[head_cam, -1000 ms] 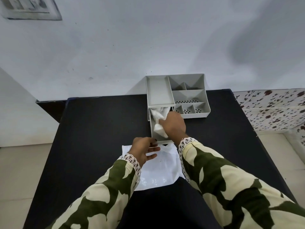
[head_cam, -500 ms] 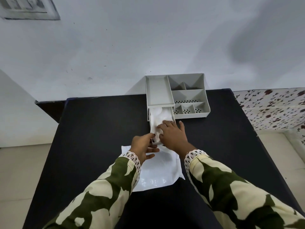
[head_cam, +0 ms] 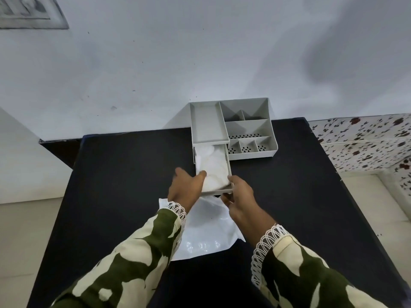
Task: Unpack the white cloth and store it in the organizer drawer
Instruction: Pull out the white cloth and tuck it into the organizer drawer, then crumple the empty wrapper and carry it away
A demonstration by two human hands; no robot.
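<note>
The white cloth (head_cam: pixel 213 167) lies bunched inside the pulled-out drawer (head_cam: pixel 229 172) of the grey organizer (head_cam: pixel 249 127) at the table's far edge. My left hand (head_cam: pixel 186 188) grips the drawer's near left corner, thumb resting on the cloth's edge. My right hand (head_cam: pixel 240 197) holds the drawer's near right corner and front. The empty white plastic bag (head_cam: pixel 205 230) lies flat on the black table (head_cam: pixel 124 185) under my wrists.
The organizer has several open compartments on its right side, some with perforated bottoms. A pale wall stands right behind it. A floral-patterned surface (head_cam: pixel 364 143) lies to the right beyond the table edge. Pale floor shows on the left.
My right hand left the cloth in the drawer and drew back to the drawer's front right corner. My left hand shifted up to the front left corner. The cloth now lies flatter.
</note>
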